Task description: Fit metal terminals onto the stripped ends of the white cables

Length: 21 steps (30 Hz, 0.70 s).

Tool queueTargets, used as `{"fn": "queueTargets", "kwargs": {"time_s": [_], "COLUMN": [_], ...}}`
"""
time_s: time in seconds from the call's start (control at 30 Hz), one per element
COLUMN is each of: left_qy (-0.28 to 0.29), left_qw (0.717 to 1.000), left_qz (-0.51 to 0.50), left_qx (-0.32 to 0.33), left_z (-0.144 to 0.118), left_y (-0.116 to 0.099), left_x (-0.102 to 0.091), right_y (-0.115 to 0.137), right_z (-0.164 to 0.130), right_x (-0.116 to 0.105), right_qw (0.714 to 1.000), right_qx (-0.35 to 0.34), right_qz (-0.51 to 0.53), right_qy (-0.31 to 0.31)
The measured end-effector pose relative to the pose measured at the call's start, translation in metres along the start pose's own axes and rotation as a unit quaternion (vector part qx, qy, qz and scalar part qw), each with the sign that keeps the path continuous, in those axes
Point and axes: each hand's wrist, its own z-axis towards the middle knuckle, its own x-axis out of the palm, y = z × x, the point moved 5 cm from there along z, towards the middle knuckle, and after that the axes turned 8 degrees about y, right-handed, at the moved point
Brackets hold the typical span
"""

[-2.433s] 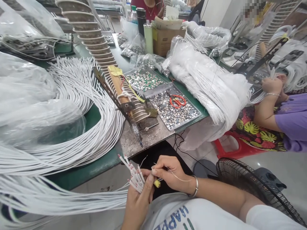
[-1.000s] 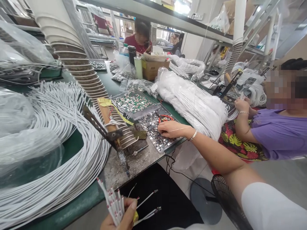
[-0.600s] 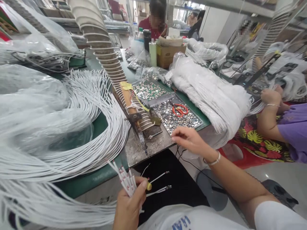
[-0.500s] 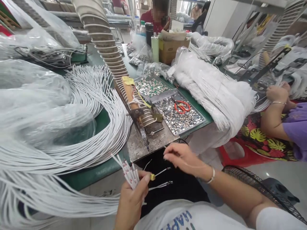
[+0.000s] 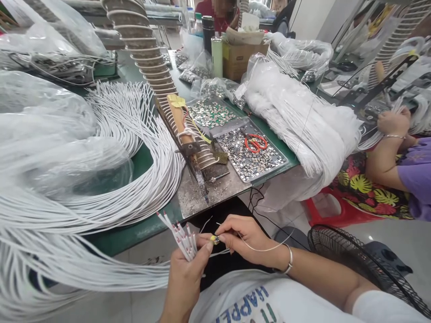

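Her left hand (image 5: 185,280) is clenched round a fan of white cable ends (image 5: 180,237), held low before the counter (image 5: 134,233) so the stripped tips face her right hand (image 5: 244,240), which pinches a small component (image 5: 214,239) against them.

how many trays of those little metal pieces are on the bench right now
2. One tray lies near the bench edge, with red scissors on its pieces. The other tray lies just behind it, farther from the person. More may be hidden under the bags.
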Motion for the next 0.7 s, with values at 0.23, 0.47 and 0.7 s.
{"fn": "queueTargets", "kwargs": {"time_s": [0.23, 0.47, 0.7], "left_qy": [-0.007, -0.018, -0.016], "left_qw": [1.0, 0.998, 0.995], "left_qz": [0.008, 0.04, 0.01], "left_qx": [0.013, 0.043, 0.095], "left_z": [0.001, 0.004, 0.019], "left_y": [0.005, 0.005, -0.006], "left_x": [-0.003, -0.008, -0.011], "right_y": [0.007, 0.006, 0.012], "right_z": [0.001, -0.005, 0.003], "right_x": [-0.001, -0.002, -0.017], "right_qw": [0.998, 0.991, 0.991], "right_qx": [-0.033, -0.081, -0.069], "right_qz": [-0.054, -0.111, -0.11], "right_qy": [-0.009, 0.003, -0.034]}}
